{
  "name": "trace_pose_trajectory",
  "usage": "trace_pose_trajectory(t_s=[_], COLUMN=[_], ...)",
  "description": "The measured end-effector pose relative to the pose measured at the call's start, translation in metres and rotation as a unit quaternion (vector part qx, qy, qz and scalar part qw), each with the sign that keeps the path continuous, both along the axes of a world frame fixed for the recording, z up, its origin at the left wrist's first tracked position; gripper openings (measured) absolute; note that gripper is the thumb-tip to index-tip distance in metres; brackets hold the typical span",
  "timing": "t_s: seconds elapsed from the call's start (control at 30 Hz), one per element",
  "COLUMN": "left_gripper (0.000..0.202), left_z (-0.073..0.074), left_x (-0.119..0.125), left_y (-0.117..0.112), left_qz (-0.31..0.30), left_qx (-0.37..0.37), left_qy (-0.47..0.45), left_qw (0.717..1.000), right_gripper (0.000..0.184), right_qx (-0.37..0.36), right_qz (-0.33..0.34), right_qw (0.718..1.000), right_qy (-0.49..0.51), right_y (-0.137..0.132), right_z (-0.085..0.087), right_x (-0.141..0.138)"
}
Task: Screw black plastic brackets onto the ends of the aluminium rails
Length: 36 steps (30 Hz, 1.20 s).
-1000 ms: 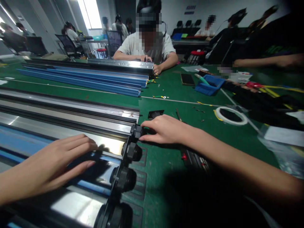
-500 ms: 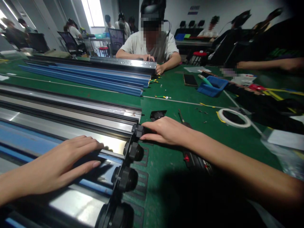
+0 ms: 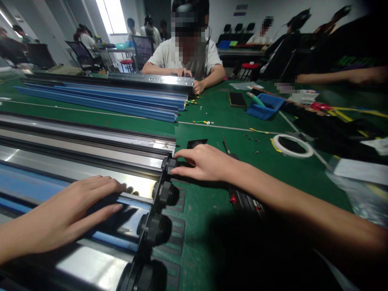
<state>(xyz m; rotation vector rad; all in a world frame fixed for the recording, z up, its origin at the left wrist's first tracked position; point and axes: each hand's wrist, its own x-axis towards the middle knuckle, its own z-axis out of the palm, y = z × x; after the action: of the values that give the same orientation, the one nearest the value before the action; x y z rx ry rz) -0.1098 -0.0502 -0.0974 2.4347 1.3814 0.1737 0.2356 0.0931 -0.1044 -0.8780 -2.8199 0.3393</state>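
Observation:
My left hand (image 3: 69, 210) lies flat with fingers stretched out on a long shiny metal profile (image 3: 75, 169) that runs in from the left. At the profile's end sits a black end piece with round knobs (image 3: 160, 210). My right hand (image 3: 204, 163) rests at the top knob of that piece (image 3: 168, 164), its fingers closed around the black part. Whether the fingers truly grip it is partly hidden.
A black tool with red marks (image 3: 245, 204) lies under my right forearm. A small black part (image 3: 197, 143), a white tape ring (image 3: 292, 145), a blue tray (image 3: 265, 107), a phone (image 3: 237, 100) and blue profiles (image 3: 100, 103) lie on the green table (image 3: 212, 121). A person sits opposite; others work around.
Both hands stay where they were on the profile and the top knob; the view has shifted slightly.

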Motion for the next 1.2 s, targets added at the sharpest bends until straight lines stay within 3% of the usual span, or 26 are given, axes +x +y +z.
trace_pose_trajectory(t_s=[0.17,0.33,0.43,0.53,0.67,0.77,0.87,0.93,1.03,1.1,1.2], left_gripper=[0.037,0.039,0.039,0.037,0.035,0.034,0.034,0.034,0.025,0.017,0.028], left_z=[-0.003,-0.009,-0.008,-0.005,-0.003,-0.001,0.009,0.022,0.039,0.042,0.033], left_x=[-0.005,-0.011,-0.011,-0.007,-0.003,-0.002,0.003,0.012,0.034,0.05,0.068], left_y=[-0.001,-0.002,-0.001,0.001,0.003,0.003,0.008,0.02,0.053,0.081,0.119], left_qz=[0.016,0.009,0.004,0.003,0.001,-0.018,-0.053,-0.077,-0.101,-0.107,-0.1], left_qx=[-0.007,0.014,0.009,0.0,0.012,0.042,0.13,0.2,0.248,0.209,0.095], left_qy=[0.013,0.02,0.017,0.013,-0.002,-0.014,-0.02,-0.014,0.016,0.022,-0.022], left_qw=[1.0,1.0,1.0,1.0,1.0,0.999,0.99,0.977,0.963,0.972,0.99], right_gripper=[0.031,0.029,0.039,0.06,0.074,0.069,0.062,0.061,0.06,0.058,0.053], right_qx=[0.034,0.067,0.068,0.062,0.026,0.018,0.003,-0.018,-0.041,-0.052,-0.062], right_qz=[-0.099,-0.226,-0.285,-0.34,-0.339,-0.322,-0.326,-0.327,-0.325,-0.32,-0.31], right_qw=[0.989,0.962,0.951,0.938,0.939,0.943,0.942,0.942,0.943,0.945,0.948], right_qy=[0.103,0.14,0.102,0.036,-0.055,-0.08,-0.074,-0.069,-0.06,-0.052,-0.037], right_y=[0.005,0.019,0.028,0.033,0.032,0.031,0.031,0.031,0.032,0.033,0.033], right_z=[-0.001,0.001,0.007,0.013,0.013,0.009,0.007,0.007,0.007,0.006,0.004], right_x=[0.003,0.013,0.024,0.033,0.035,0.03,0.027,0.028,0.029,0.029,0.029])
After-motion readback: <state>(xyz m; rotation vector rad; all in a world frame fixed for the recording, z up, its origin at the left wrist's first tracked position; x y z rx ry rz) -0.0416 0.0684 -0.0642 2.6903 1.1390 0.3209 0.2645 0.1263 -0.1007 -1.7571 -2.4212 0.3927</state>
